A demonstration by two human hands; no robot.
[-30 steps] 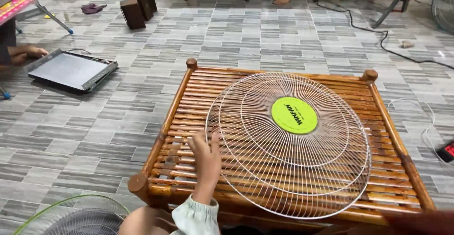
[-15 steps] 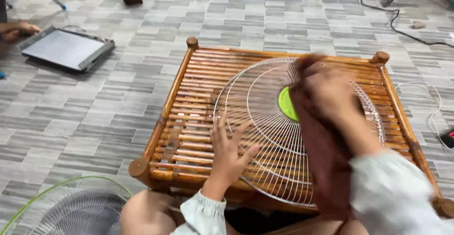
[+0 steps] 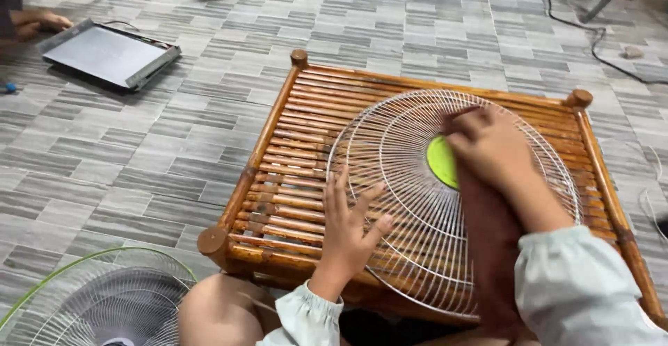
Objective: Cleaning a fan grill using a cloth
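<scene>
A round white wire fan grille (image 3: 403, 179) with a lime-green centre disc (image 3: 440, 161) lies flat on a low bamboo slat table (image 3: 285, 151). My left hand (image 3: 348, 227) rests open on the grille's near-left rim, fingers spread. My right hand (image 3: 490, 144) presses a dark brown cloth (image 3: 490, 248) onto the grille at the green disc; the cloth trails down under my forearm and hides the disc's right half.
A second fan grille with a green rim (image 3: 90, 304) lies on the tiled floor at bottom left. A grey flat panel (image 3: 108, 53) lies on the floor at upper left, another person's hand (image 3: 38, 20) beside it. Black cables (image 3: 598, 40) run at upper right.
My right hand came in from the right with the brown cloth and settled on the grille's centre. My left hand spread flat on the rim. The view tilted down.
</scene>
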